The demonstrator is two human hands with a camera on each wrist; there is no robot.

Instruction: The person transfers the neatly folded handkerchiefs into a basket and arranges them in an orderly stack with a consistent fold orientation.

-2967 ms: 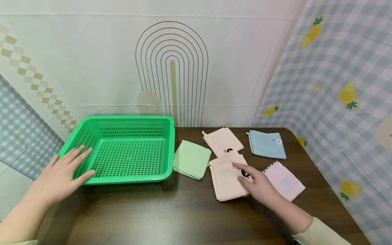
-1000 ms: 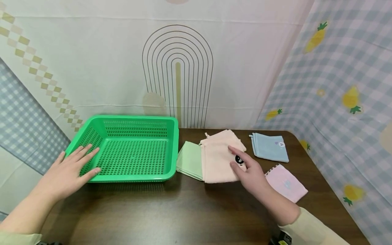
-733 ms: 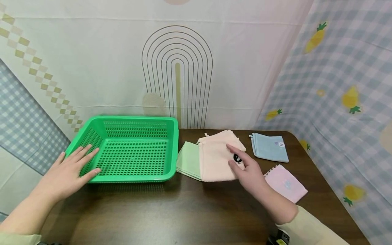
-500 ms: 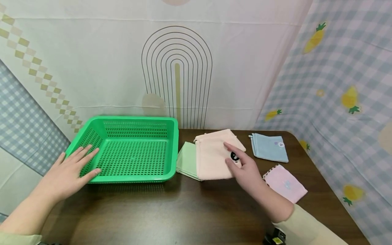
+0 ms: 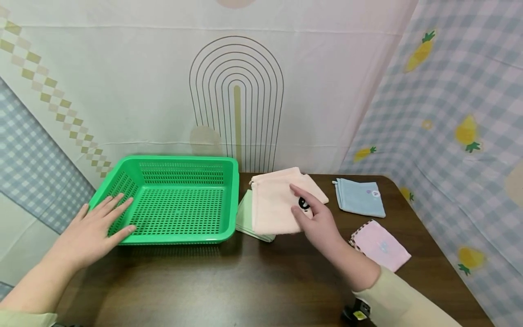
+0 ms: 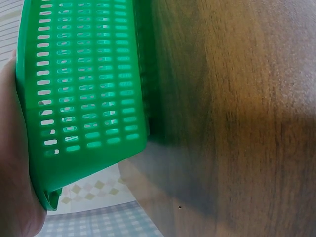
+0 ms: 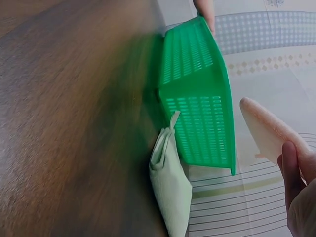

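My right hand [image 5: 320,227] pinches a folded peach hand towel [image 5: 271,204] with a black embroidered eye, thumb in front. In the right wrist view this towel [image 7: 269,126] is up off the table, level with the basket's rim. Partly hidden behind it on the table lies another peach towel [image 5: 318,188]. It also covers part of a folded light green towel [image 5: 247,220] beside the basket. My left hand [image 5: 91,234] rests with spread fingers on the left rim of a green plastic basket [image 5: 234,195], whose slotted wall [image 6: 84,84] shows in the left wrist view.
A folded blue towel [image 5: 359,197] lies at the back right of the brown table [image 5: 196,286]. Nearer sits a pink towel [image 5: 382,245] with a checked edge. A patterned cloth backdrop [image 5: 135,91] stands behind the table's far edge.
The peach towel in my right hand has risen off the table and moved left, from the right of the green towel to partly over it. My left hand stays on the basket rim.
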